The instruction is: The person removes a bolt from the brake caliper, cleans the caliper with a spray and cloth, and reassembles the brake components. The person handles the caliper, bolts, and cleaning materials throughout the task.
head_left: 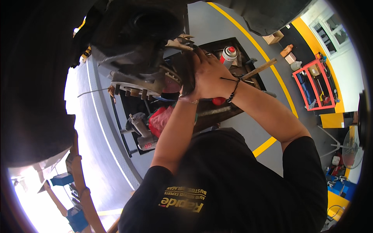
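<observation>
Both my hands meet at a wheel hub and brake assembly with a row of studs (134, 90), beneath a dark car underbody. My right hand (213, 73) reaches in from the right, its fingers bent over the far side of the assembly; whatever they grip is hidden. Beside it, my left hand (188, 79) is in deep shadow and partly covered by the right, so its fingers do not show. Below the hub lie a grey air impact wrench (142, 132) and a red cloth (160, 119). A spray can with a red cap (228, 55) stands beyond my right hand.
A dark tray (234, 42) under the hub carries tools, with a wooden handle (259, 69) sticking out to the right. Tyre-like dark shapes hang close above and at left. Further right are a red tool cart (314, 83), a cardboard box (273, 38) and a fan (352, 147).
</observation>
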### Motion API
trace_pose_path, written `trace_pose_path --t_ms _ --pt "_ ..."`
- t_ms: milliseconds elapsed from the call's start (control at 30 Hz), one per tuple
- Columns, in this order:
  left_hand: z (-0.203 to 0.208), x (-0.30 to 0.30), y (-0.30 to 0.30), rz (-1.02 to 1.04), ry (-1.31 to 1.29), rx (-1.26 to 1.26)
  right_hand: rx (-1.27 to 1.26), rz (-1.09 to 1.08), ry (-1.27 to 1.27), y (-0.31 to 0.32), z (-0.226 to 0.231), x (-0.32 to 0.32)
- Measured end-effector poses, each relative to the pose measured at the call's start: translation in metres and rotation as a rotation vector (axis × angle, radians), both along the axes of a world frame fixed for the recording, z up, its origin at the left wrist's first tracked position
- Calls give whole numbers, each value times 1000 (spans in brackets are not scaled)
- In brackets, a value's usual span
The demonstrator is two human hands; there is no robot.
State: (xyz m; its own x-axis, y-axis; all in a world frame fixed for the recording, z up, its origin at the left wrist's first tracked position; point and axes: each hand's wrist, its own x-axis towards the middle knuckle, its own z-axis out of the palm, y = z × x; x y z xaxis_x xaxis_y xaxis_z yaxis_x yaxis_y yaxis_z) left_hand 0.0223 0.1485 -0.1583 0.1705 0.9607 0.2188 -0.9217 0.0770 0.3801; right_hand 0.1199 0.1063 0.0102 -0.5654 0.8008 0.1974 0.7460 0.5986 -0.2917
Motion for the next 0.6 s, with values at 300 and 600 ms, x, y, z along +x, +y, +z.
trace_pose_path --t_ms 300,600 --pt "7 6 0 -106 -162 23 239 55 151 3 -12 -5" --pt "13 12 -1 -149 -245 39 89 -64 31 12 -16 -6"
